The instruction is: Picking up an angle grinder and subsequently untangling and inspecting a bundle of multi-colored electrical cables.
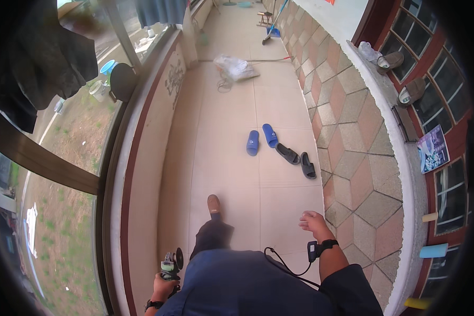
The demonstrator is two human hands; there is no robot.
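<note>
My left hand [165,287], low at the left, is wrapped round an angle grinder [170,266] with a green body. The grinder's dark disc faces up and to the right, beside the low wall. At the right, my right hand [315,224] is held out over the floor with nothing in it, its fingers loosely bent and apart. A black strap with a small device [314,250] sits on that wrist, and a black cable runs from it toward my body. One brown shoe [213,203] of mine shows ahead on the tiles.
Blue slippers [253,142] and black slippers [287,154] lie on the tiled floor ahead. Farther along are a whitish plastic bag [236,68] and a blue dustpan [273,32]. Shoes [411,91] stand on the right ledge. Dark clothing [52,63] hangs at the upper left.
</note>
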